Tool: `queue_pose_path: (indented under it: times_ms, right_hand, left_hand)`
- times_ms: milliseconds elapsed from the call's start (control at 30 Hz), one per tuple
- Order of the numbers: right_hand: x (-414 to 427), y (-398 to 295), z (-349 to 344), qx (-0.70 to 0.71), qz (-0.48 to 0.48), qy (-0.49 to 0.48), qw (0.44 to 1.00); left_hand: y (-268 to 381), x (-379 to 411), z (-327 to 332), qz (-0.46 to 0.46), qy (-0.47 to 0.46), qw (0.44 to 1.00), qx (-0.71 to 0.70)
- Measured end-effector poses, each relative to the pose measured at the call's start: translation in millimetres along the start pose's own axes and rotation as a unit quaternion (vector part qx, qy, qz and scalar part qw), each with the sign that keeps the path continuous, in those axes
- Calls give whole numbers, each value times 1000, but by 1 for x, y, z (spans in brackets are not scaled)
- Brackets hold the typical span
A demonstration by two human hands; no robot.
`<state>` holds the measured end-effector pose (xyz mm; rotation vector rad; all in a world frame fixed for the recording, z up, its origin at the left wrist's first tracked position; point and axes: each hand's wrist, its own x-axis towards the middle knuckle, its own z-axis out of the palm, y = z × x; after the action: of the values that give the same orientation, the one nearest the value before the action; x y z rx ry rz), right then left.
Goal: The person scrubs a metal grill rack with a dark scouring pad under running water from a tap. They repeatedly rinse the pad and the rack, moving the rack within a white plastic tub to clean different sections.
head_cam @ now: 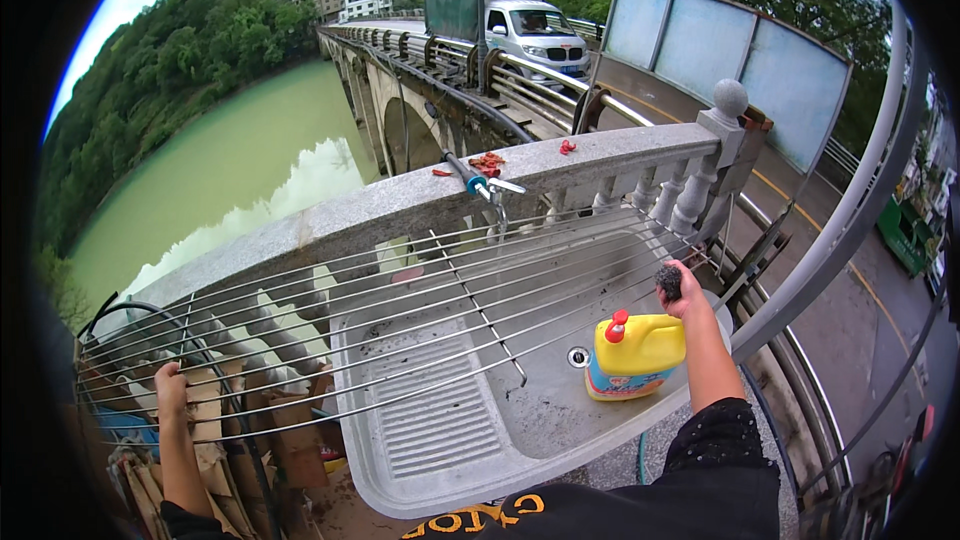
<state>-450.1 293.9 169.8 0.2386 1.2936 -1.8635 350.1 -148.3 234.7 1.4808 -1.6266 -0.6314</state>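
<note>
A long metal wire rack [478, 305] lies tilted across a grey stone-look laundry sink [525, 452]. At the far left, my left hand [171, 388] grips the rods near the rack's end. My right hand [686, 289] holds a dark steel-wool scouring pad [667, 281] near the rack's right end. Below that hand, a yellow detergent jug [634, 356] with a red top stands in the basin, beside the drain [577, 357]. A metal faucet [499, 202] reaches over the sink's back, and a thin stream of water seems to fall from it.
Behind the sink runs a stone balustrade [360, 204] with red scraps [487, 163] on its top. Flattened cardboard [214, 405] and a black hose [232, 390] are at the lower left. A grey metal post [832, 240] rises at right. Beyond are a river, a bridge and a truck [517, 26].
</note>
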Motion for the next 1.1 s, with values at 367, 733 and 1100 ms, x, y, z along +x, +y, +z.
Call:
queue_pose_path:
  times_ms: [367, 733, 1100]
  right_hand:
    - [97, -23, -81, 12, -43, 142, 989]
    - [86, -41, -60, -496, -227, 314, 777]
    - [5, 45, 75, -604, -356, 89, 708]
  left_hand:
    - [57, -66, 121, 65, 23, 989, -134]
    - [24, -86, 199, -77, 32, 996, 41]
    - [18, -71, 207, -142, 53, 974, 167]
